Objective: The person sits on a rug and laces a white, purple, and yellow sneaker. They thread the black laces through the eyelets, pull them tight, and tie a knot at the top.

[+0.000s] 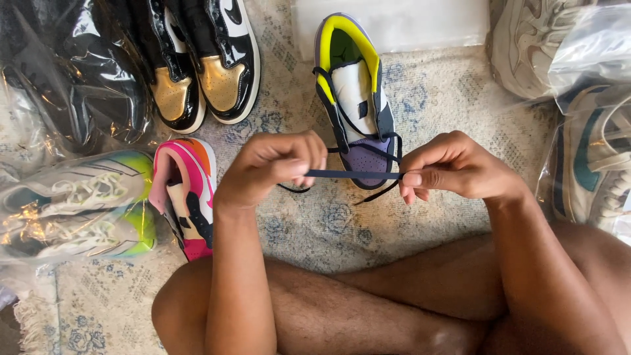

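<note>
- Nearest the camera, the person's crossed bare legs [368,302] rest on the pale patterned rug [315,230], which puts the work right in front of the lap.
- Just above the legs, the left hand [273,167] and right hand [453,164] are raised level with each other, a little apart.
- A dark blue shoelace [351,174] runs taut and nearly straight between them; judging by the pull, it is held that way to keep it flat and untwisted.
- The left hand's fingers [305,167] are curled shut, pinching one end of the shoelace; the right hand's fingers [414,179] are likewise closed tight on the other end.
- Looser loops of the shoelace trail from both pinches up to the purple and yellow sneaker [355,98], which lies just beyond the hands, toe towards the person, tongue open.
- To the left lies a pink and orange sneaker [187,194], and beside it a bagged green and white sneaker [79,204].
- Farther off, a black and gold pair [204,66] stands at the top left.
- More bagged sneakers [585,144] crowd the right edge.
</note>
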